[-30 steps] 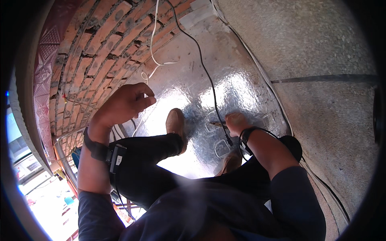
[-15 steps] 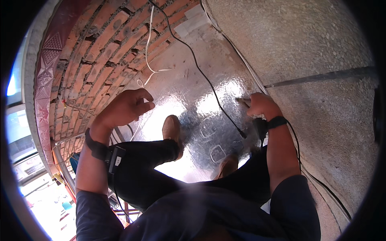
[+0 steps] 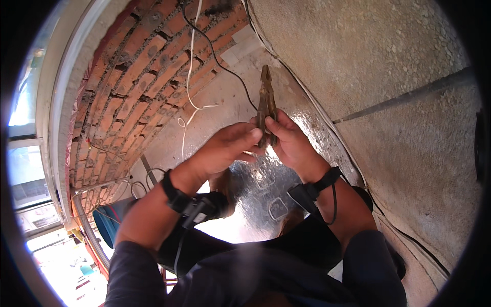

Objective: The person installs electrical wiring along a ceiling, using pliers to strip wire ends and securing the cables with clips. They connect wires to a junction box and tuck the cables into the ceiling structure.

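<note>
A pair of worn, brownish pliers (image 3: 266, 94) is held up in front of me, jaws pointing away and closed or nearly so. My right hand (image 3: 292, 142) is wrapped round one handle, its thumb lying along it. From the other side my left hand (image 3: 225, 147) meets the pliers, with thumb and fingers closing on the left handle; some of its fingertips are hidden behind the tool. A black cable (image 3: 236, 77) runs down from the wall and passes out of sight behind my hands. Each wrist wears a black strap with a small device.
A rough brick wall (image 3: 148, 77) rises on the left, with a white cord (image 3: 190, 77) hanging beside it. Pebbled concrete (image 3: 388, 56) stands on the right, cables along its edge. Shiny foil-like sheeting (image 3: 250, 179) lies below, near my shoes. A blue container (image 3: 105, 225) is at lower left.
Both hands have come together in the middle. My right hand has brought the pliers up and leftward from the right side, and my left hand has moved right and taken hold of them.
</note>
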